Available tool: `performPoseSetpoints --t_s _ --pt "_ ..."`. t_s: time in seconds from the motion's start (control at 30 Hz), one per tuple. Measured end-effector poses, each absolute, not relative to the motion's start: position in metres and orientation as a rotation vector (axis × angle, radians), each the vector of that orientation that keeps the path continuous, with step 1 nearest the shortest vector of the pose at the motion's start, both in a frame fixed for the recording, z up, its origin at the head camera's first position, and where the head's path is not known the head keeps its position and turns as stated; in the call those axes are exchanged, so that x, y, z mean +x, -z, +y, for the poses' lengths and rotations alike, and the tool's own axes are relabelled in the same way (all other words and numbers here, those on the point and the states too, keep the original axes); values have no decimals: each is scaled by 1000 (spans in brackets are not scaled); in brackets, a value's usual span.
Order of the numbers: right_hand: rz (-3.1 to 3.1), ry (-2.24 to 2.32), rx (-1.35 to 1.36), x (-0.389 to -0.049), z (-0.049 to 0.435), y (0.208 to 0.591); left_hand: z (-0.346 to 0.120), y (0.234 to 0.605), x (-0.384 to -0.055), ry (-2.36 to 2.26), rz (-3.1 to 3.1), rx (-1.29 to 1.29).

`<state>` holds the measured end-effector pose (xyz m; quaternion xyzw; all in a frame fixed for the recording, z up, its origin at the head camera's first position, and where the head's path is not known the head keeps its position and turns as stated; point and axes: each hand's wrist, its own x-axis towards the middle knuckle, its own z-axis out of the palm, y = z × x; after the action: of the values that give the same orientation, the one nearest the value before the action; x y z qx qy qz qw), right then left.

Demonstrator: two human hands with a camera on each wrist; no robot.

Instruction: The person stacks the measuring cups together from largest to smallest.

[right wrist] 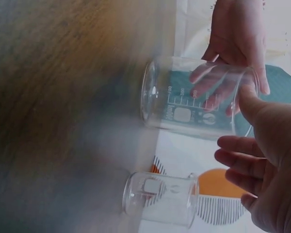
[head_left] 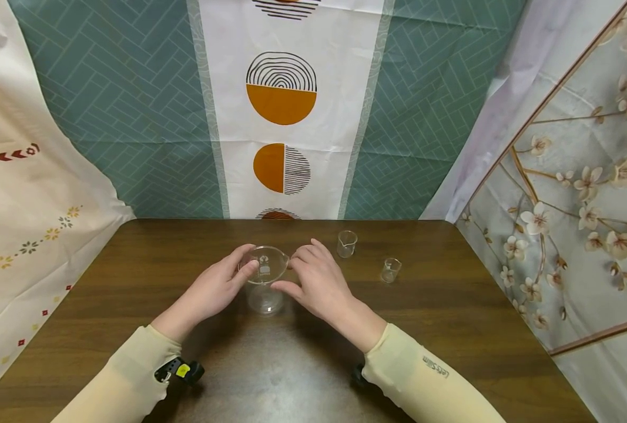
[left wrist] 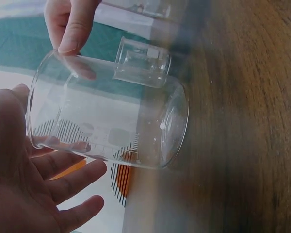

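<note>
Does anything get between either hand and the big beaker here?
Nothing visible does: the left hand and right hand are both right at the rim of the large beaker. One small beaker and another small beaker stand off to the right in the head view, outside that space.

At twelve o'clock a teal hanging [head_left: 117,111] is covering the back, its white central strip [head_left: 339,76] showing orange half-discs [head_left: 281,104]. Cream cloth [head_left: 22,205] is draping at nine, blossom-printed fabric [head_left: 588,205] is hanging at three, and light is glossing the brown wooden tabletop [head_left: 292,364] towards six.
</note>
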<state>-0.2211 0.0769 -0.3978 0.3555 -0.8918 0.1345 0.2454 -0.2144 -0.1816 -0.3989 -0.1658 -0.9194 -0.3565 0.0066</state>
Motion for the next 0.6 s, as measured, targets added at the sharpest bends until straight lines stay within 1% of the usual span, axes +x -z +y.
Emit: performPoseSetpoints --t_s 0.6 --pt "-2366 -367 964 -220 91 404 -178 400 -213 1131 -2851 -626"
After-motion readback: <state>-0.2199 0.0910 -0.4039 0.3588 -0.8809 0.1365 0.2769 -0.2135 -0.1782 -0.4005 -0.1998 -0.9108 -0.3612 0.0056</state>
